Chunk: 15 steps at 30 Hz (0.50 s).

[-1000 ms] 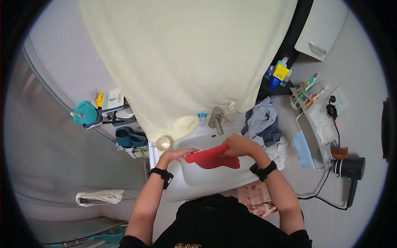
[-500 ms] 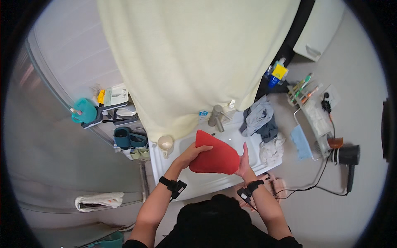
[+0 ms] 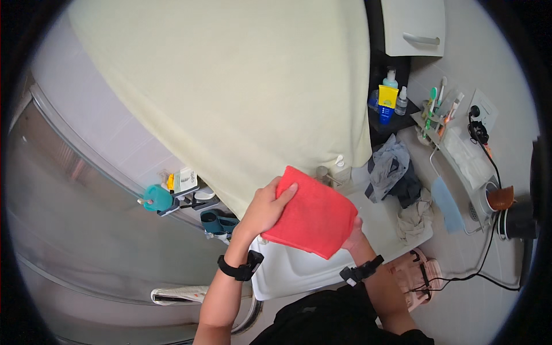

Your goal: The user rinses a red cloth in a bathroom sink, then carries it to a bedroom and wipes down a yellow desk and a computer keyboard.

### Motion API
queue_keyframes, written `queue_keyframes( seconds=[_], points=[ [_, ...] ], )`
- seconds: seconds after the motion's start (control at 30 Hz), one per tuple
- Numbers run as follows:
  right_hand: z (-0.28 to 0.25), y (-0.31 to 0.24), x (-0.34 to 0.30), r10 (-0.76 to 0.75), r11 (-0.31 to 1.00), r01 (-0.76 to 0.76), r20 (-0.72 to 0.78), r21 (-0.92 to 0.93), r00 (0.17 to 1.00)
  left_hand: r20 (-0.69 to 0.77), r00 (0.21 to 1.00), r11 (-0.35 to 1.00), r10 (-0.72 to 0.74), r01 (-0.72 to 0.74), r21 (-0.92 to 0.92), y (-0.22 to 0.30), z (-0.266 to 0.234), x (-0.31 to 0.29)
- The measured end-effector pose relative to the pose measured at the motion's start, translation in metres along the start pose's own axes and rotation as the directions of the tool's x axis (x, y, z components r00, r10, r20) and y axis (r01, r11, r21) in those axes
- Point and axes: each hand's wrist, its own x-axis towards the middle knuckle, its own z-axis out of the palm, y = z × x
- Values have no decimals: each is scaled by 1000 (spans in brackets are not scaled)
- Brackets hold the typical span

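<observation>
A folded red cloth point(image 3: 313, 213) is held up over the white sink point(image 3: 293, 269). My left hand point(image 3: 263, 210) grips its left edge, thumb on top and the other fingers underneath. At the lower right corner, my right hand point(image 3: 355, 234) is closed on the cloth, with its fingers mostly hidden behind it. Part of the basin and most of the faucet point(image 3: 323, 172) are covered by the cloth.
Crumpled grey and dark clothes point(image 3: 394, 172) and a beige cloth point(image 3: 415, 217) lie on the sink's right side. A wall rack point(image 3: 460, 155) holds toothbrushes. A pale yellow curtain point(image 3: 241, 86) hangs behind. Below right sits a pink basket point(image 3: 411, 273) near black cords point(image 3: 454, 280).
The view has swung left and tilted. The red cloth now looks flatter and squarer, raised nearer to me. My right hand has closed on its corner; its thumb stood out before.
</observation>
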Motion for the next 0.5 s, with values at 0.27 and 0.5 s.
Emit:
queue_keyframes(
  seconds=[0.27,0.5],
  points=[
    [29,-67,-1,299,949,-294,26,-114,954,-202,972,977,-121,80,-200,-10,25,27],
    [5,-105,1,300,901,-370,-289,-227,909,231,850,661,-473,515,-546,-42,55,8]
  ],
)
